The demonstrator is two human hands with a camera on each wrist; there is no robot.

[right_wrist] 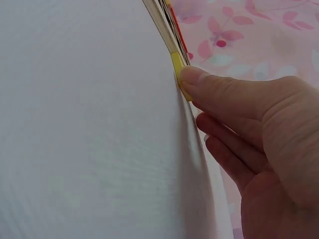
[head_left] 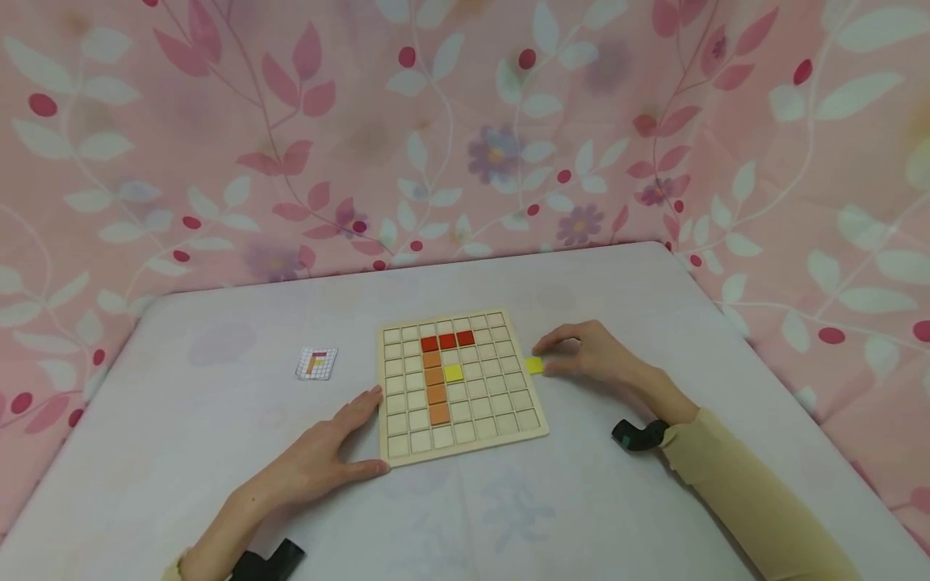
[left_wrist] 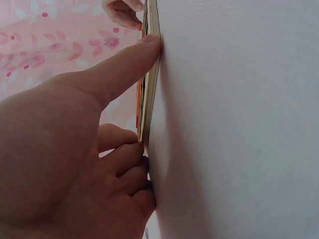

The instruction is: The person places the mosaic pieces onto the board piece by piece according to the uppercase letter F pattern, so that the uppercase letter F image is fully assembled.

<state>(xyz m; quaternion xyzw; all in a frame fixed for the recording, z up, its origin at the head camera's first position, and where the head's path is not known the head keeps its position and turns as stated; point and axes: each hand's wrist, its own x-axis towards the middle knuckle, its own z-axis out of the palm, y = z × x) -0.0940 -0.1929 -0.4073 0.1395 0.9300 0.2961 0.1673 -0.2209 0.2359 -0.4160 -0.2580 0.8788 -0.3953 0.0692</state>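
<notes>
A square wooden grid board point(head_left: 482, 390) lies at the middle of the table. Set in its cells are a row of red tiles point(head_left: 447, 340), a column of orange tiles point(head_left: 434, 375) and one yellow tile point(head_left: 454, 373). My left hand point(head_left: 320, 460) touches the board's left side, thumb at the near corner and fingers farther up, as the left wrist view also shows. Just off the board's right edge, my right hand point(head_left: 599, 355) pinches a second yellow tile point(right_wrist: 177, 69) between thumb and fingers. Part of that tile is hidden behind the thumb in the right wrist view.
Left of the board lies a small pattern card point(head_left: 316, 364) with a coloured grid printed on it. The table point(head_left: 240, 339) has a pale cloth. A pink floral curtain point(head_left: 465, 129) hangs behind it and along the right side.
</notes>
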